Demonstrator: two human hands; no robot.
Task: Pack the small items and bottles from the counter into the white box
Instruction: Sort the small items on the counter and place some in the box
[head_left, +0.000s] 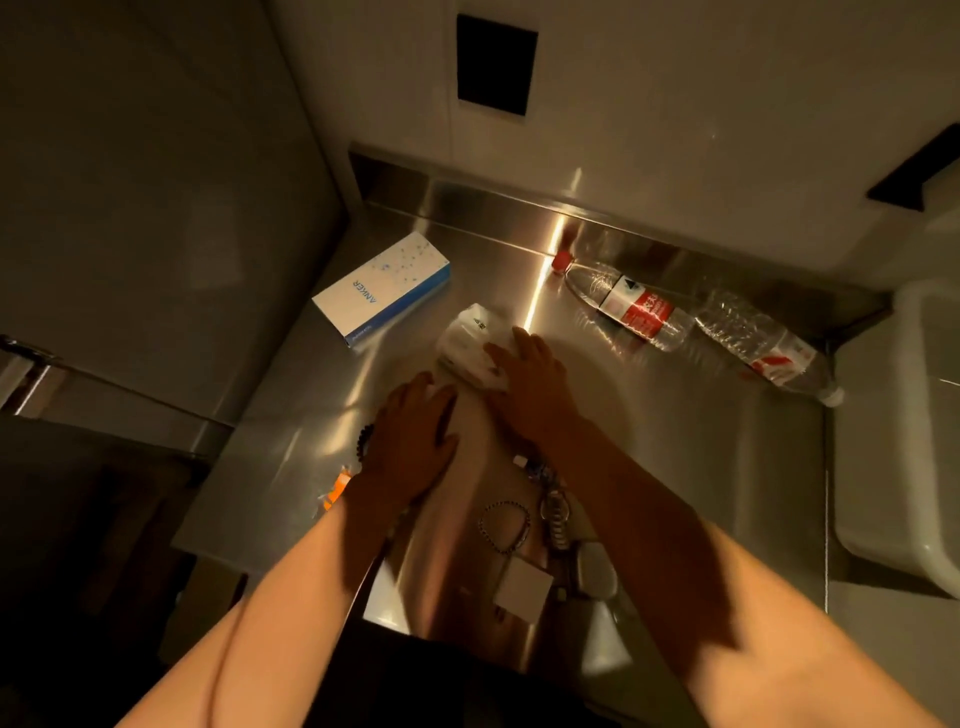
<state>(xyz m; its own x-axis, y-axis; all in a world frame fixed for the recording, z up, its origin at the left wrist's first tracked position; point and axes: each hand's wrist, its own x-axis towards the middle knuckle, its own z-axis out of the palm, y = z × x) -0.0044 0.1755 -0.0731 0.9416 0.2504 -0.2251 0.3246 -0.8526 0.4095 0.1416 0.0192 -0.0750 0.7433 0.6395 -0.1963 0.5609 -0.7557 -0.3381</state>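
On the steel counter (675, 457) my right hand (530, 379) lies on a white tissue pack (467, 338), fingers spread over its near end. My left hand (410, 436) rests flat on the counter just to the left, fingers apart, holding nothing. A white and blue box (382, 288) lies at the back left. Two plastic bottles lie on their sides at the back right: one with a red cap (623, 304), one clear and crumpled (763, 343). Near the front edge lie a beaded bracelet (504, 525), a watch (555, 512), a small white square box (522, 590) and a grey case (595, 566).
A white tub (914, 467) stands at the right edge of the counter. A dark beaded bracelet (363, 441) and an orange packet (337, 488) lie by my left wrist. A steel backsplash (467, 197) and a wall close the back; a grey panel stands at the left.
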